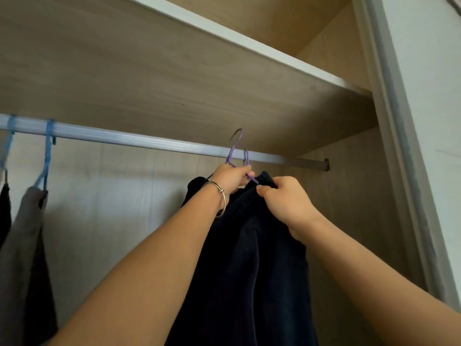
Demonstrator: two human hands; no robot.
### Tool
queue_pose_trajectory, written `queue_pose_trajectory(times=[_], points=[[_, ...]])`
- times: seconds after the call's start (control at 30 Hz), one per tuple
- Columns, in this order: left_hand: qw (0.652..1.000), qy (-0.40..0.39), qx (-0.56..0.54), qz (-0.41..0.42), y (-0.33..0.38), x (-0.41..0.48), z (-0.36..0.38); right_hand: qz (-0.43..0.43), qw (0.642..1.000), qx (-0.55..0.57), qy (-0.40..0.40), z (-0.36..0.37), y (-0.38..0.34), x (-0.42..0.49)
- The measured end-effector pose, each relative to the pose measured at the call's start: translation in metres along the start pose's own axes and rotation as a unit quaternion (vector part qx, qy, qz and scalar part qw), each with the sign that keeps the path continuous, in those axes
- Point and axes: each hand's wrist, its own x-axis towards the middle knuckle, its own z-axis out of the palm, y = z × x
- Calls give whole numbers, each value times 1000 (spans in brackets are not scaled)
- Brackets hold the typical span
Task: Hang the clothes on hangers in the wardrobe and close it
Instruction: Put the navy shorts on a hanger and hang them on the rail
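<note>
My left hand (230, 177) grips the neck of the thin purple plastic hanger (235, 143); my right hand (284, 203) pinches the waistband of the dark navy garment (262, 270) on it. Hook is at the ribbed metal rail (124, 139), can't tell if seated. A grey garment (20, 233) hangs far left. Left to do, I judge: seat hook, shut wardrobe (124, 208).

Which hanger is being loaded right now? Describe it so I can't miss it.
Follow the silver rail under the shelf to its right end. There the left hand grips a hanger over a navy garment that the right hand pinches. It is purple, while the blue hangers hang far left.
</note>
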Motion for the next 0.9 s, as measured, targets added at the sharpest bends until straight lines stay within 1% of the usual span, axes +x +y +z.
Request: queue_pose_trajectory(times=[0.1,0.2,0.3,0.37,0.4,0.43,0.47,0.53,0.6,0.63,0.67,0.73,0.77,0.8,0.83,0.9], points=[[999,14,-29,-33,-4,14,6,6,999,6,-38,0,5,19],[997,24,-30,-72,-19,19,7,15,993,-1,-120,1,14,27],[993,24,-53,-103,-33,17,11,0,980,10,-198,-3,22,23],[992,37,-66,-106,-37,17,14,-23,975,-22,-222,-9,23,18],[992,43,-67,-101,-38,17,15,-46,974,-61,-213,-12,24,17],[992,47,-68,-95,-39,17,16,-74,974,-99,-188,-15,25,19],[993,51,-67,-88,-40,16,18,-103,977,-124,-141,-18,28,22],[994,62,-51,-78,-40,13,21,-151,979,-130,-35,-26,32,28],[994,74,-31,-72,-39,12,24,-195,969,-148,29,-35,34,32],[994,82,-20,-64,-37,11,25,-201,961,-189,32,-40,34,33],[994,89,-15,-57,-35,11,24,-189,950,-248,14,-44,35,35],[995,83,-10,-55,-32,7,23,-112,924,-361,-58,-52,41,39],[996,70,-10,-61,-30,4,23,-68,916,-385,-91,-55,45,41],[996,55,-9,-69,-28,0,23,-38,912,-392,-113,-56,49,41],[996,41,-6,-76,-27,-4,24,-27,914,-386,-121,-55,52,41],[996,32,4,-83,-26,-8,25,-37,926,-363,-102,-52,55,39]])
